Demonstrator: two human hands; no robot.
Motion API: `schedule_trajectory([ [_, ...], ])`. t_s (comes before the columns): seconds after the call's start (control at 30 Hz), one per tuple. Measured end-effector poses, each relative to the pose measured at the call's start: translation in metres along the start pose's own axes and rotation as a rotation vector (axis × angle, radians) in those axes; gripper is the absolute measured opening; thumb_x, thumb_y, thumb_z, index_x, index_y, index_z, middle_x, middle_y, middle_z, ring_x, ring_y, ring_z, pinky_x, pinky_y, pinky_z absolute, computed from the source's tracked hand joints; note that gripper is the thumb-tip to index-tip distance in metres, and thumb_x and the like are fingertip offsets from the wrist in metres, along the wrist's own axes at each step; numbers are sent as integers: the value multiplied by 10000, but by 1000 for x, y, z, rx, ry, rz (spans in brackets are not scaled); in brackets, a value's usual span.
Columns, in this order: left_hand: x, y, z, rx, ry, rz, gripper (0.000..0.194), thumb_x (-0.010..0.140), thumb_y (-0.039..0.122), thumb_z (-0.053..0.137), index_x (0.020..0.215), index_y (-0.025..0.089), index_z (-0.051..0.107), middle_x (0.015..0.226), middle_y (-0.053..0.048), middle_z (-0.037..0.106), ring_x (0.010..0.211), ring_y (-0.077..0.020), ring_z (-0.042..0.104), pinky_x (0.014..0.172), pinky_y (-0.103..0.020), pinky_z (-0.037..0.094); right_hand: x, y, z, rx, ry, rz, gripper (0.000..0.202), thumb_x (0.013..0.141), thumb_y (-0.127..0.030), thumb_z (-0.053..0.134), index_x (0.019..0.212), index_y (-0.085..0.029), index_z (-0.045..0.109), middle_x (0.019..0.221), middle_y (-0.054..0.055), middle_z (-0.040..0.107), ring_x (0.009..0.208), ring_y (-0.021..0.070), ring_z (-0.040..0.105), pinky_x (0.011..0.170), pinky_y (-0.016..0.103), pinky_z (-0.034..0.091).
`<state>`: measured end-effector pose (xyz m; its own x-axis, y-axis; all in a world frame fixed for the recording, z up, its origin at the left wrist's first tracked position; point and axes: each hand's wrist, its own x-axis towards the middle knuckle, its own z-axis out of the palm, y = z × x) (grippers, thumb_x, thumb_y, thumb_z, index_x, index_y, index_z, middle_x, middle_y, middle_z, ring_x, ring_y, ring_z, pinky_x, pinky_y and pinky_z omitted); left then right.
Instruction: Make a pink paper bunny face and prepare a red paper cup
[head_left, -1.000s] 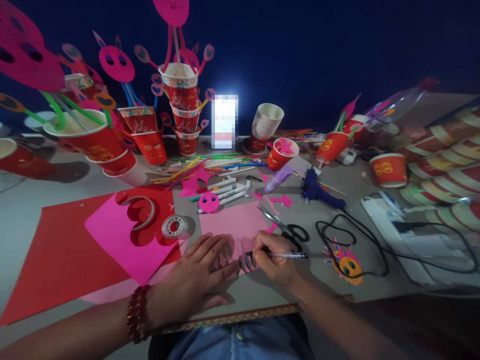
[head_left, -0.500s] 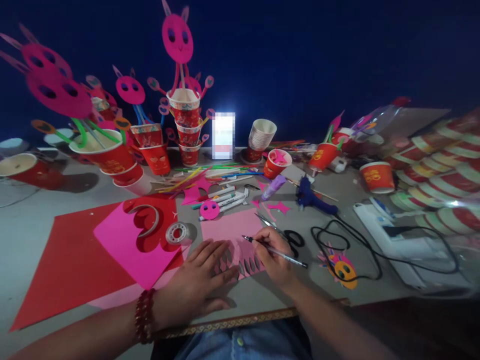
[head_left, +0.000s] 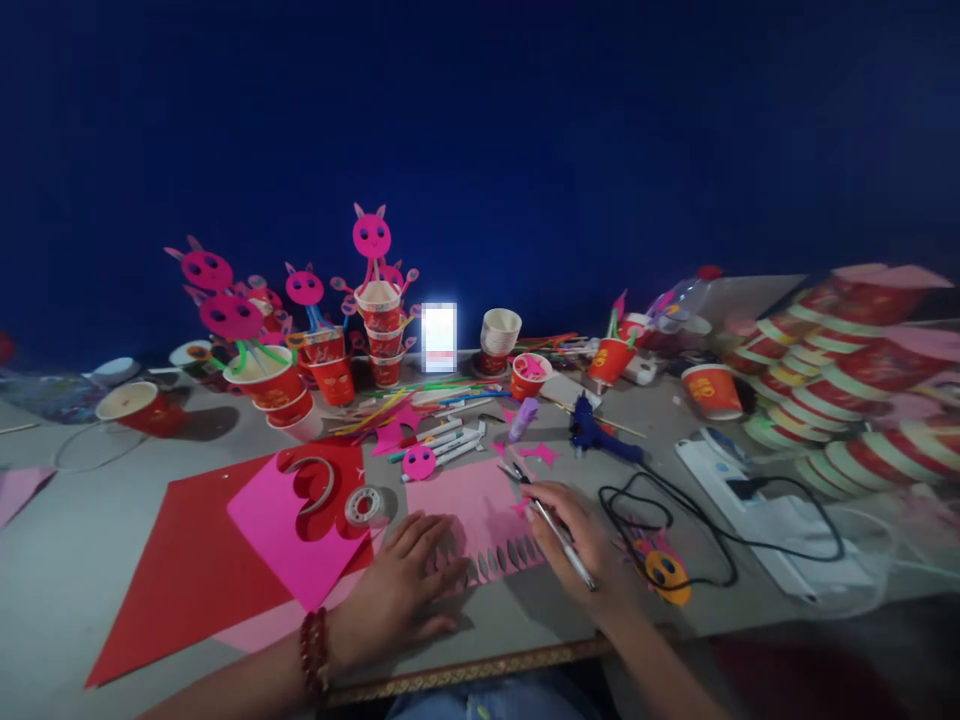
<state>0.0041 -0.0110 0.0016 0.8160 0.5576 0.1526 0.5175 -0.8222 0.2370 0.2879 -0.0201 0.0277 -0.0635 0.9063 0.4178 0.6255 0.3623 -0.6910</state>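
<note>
My left hand (head_left: 401,580) lies flat with fingers spread on the lower left of a light pink paper sheet (head_left: 469,495). A row of narrow leaf-shaped holes runs along the sheet's lower edge. My right hand (head_left: 577,540) grips a pen (head_left: 564,545) at the sheet's right side, its tip end pointing up and left near the upper right corner. Scissors (head_left: 512,470) lie there, mostly hidden behind that hand. A small bright pink scrap (head_left: 520,507) shows beside my right fingers. A pink paper face (head_left: 419,462) and several markers (head_left: 454,443) lie just beyond the sheet.
Red card (head_left: 172,570), magenta paper (head_left: 262,510) and a tape roll (head_left: 365,507) lie left. A glue stick (head_left: 523,418), blue glue gun (head_left: 600,435), black cord (head_left: 664,490) and white power strip (head_left: 757,530) are right. Decorated cups (head_left: 386,343) stand behind.
My right hand has moved with the pen from the middle of the pink sheet toward its right edge, covering the scissors' handles. My left hand stays on the sheet. The view has tilted up.
</note>
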Motion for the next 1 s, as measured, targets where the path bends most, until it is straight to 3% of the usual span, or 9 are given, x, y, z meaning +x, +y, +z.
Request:
schedule_trajectory([
  [0.17,3,2,-5,19,-35,-9,624,823,464,734,1389,321,513,1526,-169,423,1385,-387,404,1071,-610,418,-13,19,-31,-82,9,90,274,974,-290,516,1215,-241,634,1105,86,738,967,244,717,815,325,583],
  [0.3,6,4,-7,34,-66,-31,701,752,423,807,1382,345,511,1501,-152,467,1351,-389,444,1046,-606,447,-14,22,-42,-119,-12,36,219,971,-267,513,1134,-237,656,1002,72,755,883,233,727,780,321,582],
  [0.47,5,9,3,41,-11,-64,675,744,414,809,1357,335,537,1509,-154,462,1346,-396,450,1052,-613,436,-2,20,-39,-154,-92,-52,245,964,-199,501,1152,-238,653,1062,90,727,986,247,694,846,356,572],
  [0.7,2,19,5,2,-9,-144,825,707,399,823,1437,335,444,1536,-135,440,1374,-385,432,1098,-622,396,14,63,-27,-389,-30,-123,329,932,-174,461,1175,-206,680,1093,128,739,1007,302,701,882,462,581],
  [0.77,3,17,-3,-1,41,-161,708,756,352,779,1399,302,487,1509,-134,473,1373,-371,435,1095,-598,413,18,66,-30,-401,-46,-151,326,928,-196,479,1179,-213,686,1103,125,743,1008,301,705,879,456,585],
  [0.9,8,-4,-24,-1,224,-215,263,909,210,591,1170,221,621,1343,-128,600,1315,-302,489,1059,-489,466,21,50,-35,-260,-100,-202,283,964,-253,491,1174,-242,680,1076,110,758,991,279,719,851,405,599],
  [1.0,14,-34,-40,18,308,-289,207,966,183,498,1110,212,644,1227,-113,638,1204,-265,557,1013,-461,486,17,37,-32,-166,-103,-175,253,975,-275,497,1153,-242,673,1059,112,763,964,273,729,831,383,600],
])
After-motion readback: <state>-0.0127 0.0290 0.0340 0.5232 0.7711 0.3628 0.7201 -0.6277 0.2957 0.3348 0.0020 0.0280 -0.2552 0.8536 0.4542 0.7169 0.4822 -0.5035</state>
